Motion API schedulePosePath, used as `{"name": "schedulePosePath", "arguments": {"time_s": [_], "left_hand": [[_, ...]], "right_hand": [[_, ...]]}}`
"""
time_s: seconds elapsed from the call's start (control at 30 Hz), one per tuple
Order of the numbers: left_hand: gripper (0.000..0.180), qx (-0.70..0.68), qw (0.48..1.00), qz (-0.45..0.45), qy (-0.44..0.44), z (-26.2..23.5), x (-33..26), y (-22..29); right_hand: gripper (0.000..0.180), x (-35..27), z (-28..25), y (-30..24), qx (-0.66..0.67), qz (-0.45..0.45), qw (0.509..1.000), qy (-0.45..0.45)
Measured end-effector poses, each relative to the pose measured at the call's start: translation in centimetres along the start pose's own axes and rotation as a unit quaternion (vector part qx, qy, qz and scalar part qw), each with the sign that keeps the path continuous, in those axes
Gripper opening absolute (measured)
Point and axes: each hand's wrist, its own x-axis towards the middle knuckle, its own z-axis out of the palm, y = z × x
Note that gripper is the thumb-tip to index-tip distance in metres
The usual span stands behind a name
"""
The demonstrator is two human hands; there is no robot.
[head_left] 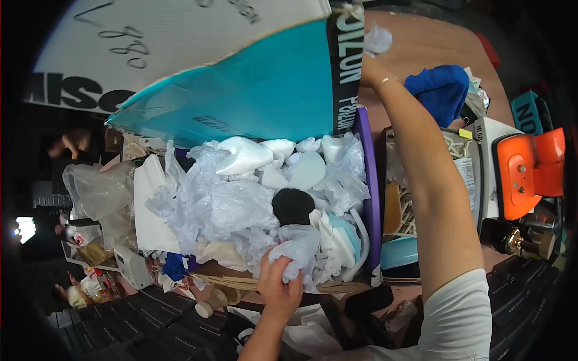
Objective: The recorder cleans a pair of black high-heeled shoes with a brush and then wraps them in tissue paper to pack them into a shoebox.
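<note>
My left hand (280, 281) is closed round a crumpled whitish plastic bag (296, 248) at the near edge of a purple bin (372, 198). The bin is heaped with thin plastic bags (241, 204), white padded pieces (244, 155) and a round black piece (293, 207). My right arm reaches far forward past the bin's right side. Only part of my right hand (371, 71) shows, because a cardboard flap (259, 84), teal and white, hides its fingers. A crumpled white wad (378, 40) lies just beyond that hand; whether they touch cannot be told.
Right of the bin stands a container with cords (407, 210); a blue cloth (439, 93) lies beyond. An orange device part (522, 174) sits farther right. Stacked dark boxes (138, 322) fill the lower left, and clear plastic sheeting (99, 189) hangs left. Other people appear at far left.
</note>
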Motion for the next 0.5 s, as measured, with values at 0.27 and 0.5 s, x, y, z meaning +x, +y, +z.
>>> {"name": "schedulePosePath", "arguments": {"time_s": [0.27,0.5], "left_hand": [[0.032,-0.057,0.995,0.007,0.076,0.1,-1.5,-1.0],[0.025,-0.259,0.948,-0.128,0.136,-5.9,-5.7,4.2]], "right_hand": [[0.035,-19.7,-21.0,-11.6,0.495,-0.042,0.866,-0.065],[0.024,-15.9,-8.7,-19.0,0.189,-0.146,0.970,0.031]]}}
